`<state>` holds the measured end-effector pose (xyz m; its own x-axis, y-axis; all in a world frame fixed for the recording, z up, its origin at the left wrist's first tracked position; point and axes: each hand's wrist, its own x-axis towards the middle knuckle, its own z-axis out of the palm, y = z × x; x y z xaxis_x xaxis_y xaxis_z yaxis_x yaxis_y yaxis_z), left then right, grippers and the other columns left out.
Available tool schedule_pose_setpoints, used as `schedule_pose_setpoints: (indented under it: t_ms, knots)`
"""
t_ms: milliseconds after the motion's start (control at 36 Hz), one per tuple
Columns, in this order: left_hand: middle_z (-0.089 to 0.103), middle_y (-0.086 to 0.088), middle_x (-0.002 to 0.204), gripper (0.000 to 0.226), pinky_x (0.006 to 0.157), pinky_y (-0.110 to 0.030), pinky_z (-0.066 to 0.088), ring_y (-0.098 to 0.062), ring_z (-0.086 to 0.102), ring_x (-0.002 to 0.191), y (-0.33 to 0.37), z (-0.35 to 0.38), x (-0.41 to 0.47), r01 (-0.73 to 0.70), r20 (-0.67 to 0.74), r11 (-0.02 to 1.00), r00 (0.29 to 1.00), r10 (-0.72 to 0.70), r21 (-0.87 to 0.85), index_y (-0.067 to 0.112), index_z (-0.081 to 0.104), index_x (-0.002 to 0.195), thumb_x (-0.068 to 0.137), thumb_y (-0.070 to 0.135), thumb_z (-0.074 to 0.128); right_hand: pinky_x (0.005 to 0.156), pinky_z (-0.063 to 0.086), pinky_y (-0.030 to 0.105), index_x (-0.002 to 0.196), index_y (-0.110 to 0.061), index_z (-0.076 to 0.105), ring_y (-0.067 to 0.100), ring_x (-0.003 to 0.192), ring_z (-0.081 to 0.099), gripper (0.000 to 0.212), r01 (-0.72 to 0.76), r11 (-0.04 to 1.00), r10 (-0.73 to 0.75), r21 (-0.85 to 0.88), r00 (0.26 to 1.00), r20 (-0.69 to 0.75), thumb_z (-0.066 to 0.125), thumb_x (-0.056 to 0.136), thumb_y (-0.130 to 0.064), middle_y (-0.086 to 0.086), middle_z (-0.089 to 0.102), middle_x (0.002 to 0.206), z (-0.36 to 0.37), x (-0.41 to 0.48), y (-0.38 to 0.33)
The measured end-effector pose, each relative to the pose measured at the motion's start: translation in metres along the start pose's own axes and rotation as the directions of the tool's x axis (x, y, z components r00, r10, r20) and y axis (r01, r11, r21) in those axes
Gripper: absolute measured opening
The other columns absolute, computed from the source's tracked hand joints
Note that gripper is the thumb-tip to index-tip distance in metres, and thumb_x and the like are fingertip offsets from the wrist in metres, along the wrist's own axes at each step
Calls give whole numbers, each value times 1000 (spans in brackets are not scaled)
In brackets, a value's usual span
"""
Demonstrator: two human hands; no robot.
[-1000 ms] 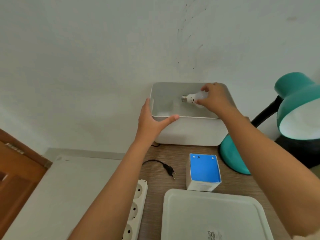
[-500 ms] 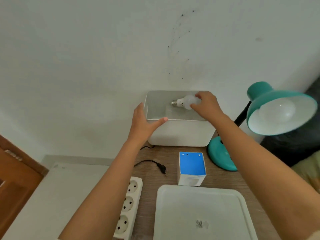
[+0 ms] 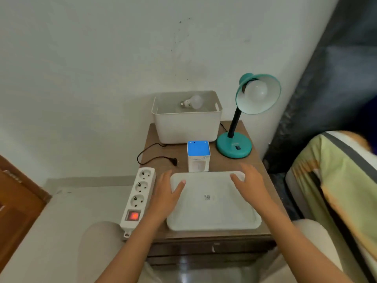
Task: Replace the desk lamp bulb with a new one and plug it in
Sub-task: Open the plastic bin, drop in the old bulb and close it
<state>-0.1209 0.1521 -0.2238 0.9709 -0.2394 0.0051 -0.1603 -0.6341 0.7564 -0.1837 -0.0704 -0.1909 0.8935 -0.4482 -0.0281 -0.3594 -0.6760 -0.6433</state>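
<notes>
A teal desk lamp (image 3: 234,147) stands at the back right of the small wooden table, a white bulb (image 3: 256,91) screwed into its shade. Another white bulb (image 3: 192,102) lies in the white bin (image 3: 186,124) against the wall. The lamp's black plug (image 3: 174,160) lies loose on the table beside the white power strip (image 3: 138,198), whose red switch glows. A blue-topped bulb box (image 3: 198,159) stands upright in the middle. My left hand (image 3: 167,190) and my right hand (image 3: 250,183) rest open on the far corners of the white lid (image 3: 212,201).
A white wall rises behind the table. A bed with a striped yellow-green cover (image 3: 336,190) lies to the right, a brown wooden door (image 3: 14,201) to the left. My knees show under the table's front edge.
My right hand has let go of the bulb, which now lies in the bin. Both hands have drawn back from the bin to the white lid. The view has pulled back.
</notes>
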Motion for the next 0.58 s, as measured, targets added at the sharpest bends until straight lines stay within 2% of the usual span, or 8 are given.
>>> schedule_pose_setpoints:
  t_ms: [56, 111, 194, 250, 306, 472, 583]
  knots:
    - [44, -4, 136, 61, 98, -27, 34, -21, 43, 127, -11, 10, -19, 52, 19, 998, 998, -52, 33, 15, 35, 138, 90, 46, 55, 107, 31, 33, 139, -7, 38, 28, 131, 40, 52, -106, 994, 106, -9, 994, 29, 52, 93, -29, 14, 45, 142, 7, -17, 21]
    - [37, -6, 144, 80, 105, -36, 35, -24, 38, 132, -22, 17, -31, 116, 41, 990, 992, -119, 79, 14, 26, 143, 83, 58, 56, 109, 31, 37, 143, -8, 30, 29, 133, 39, 60, -178, 984, 179, -25, 982, 52, 50, 93, -35, 14, 40, 146, 17, -29, 41]
    - [8, -5, 159, 104, 117, -43, 18, -24, 11, 146, -31, 24, -42, 135, 72, 971, 986, -151, 197, 14, 5, 150, 77, 70, 53, 112, 28, 40, 146, -10, 21, 29, 138, 33, 67, -187, 982, 188, -23, 981, 39, 49, 92, -40, 13, 32, 151, 31, -41, 61]
    - [-3, -4, 160, 105, 118, -38, 4, -20, -2, 147, -31, 28, -47, 113, 76, 968, 988, -133, 225, 12, -3, 151, 80, 69, 51, 116, 21, 40, 148, -10, 16, 28, 142, 25, 69, -127, 990, 128, -61, 992, 17, 46, 93, -40, 13, 24, 155, 38, -47, 66]
    - [-6, -5, 160, 104, 118, -34, -2, -18, -7, 147, -30, 34, -49, 82, 68, 966, 992, -102, 244, 10, -5, 151, 82, 69, 47, 118, 19, 41, 148, -7, 15, 28, 143, 22, 68, -64, 993, 63, -100, 998, -14, 43, 94, -39, 14, 23, 156, 44, -52, 68]
    - [-5, -7, 160, 103, 117, -32, -3, -20, -6, 147, -24, 38, -53, 95, 66, 966, 991, -114, 239, 8, -4, 150, 84, 64, 50, 117, 24, 43, 147, -6, 18, 30, 141, 26, 66, -74, 991, 66, -114, 995, -73, 43, 94, -37, 15, 26, 154, 51, -56, 66]
    - [-4, -4, 160, 105, 117, -37, 5, -24, -4, 147, -20, 37, -55, 146, 78, 976, 984, -160, 161, 11, -2, 150, 81, 59, 60, 115, 30, 44, 145, -7, 23, 30, 138, 33, 65, -96, 991, 87, -88, 991, -102, 46, 93, -36, 15, 31, 151, 54, -61, 62]
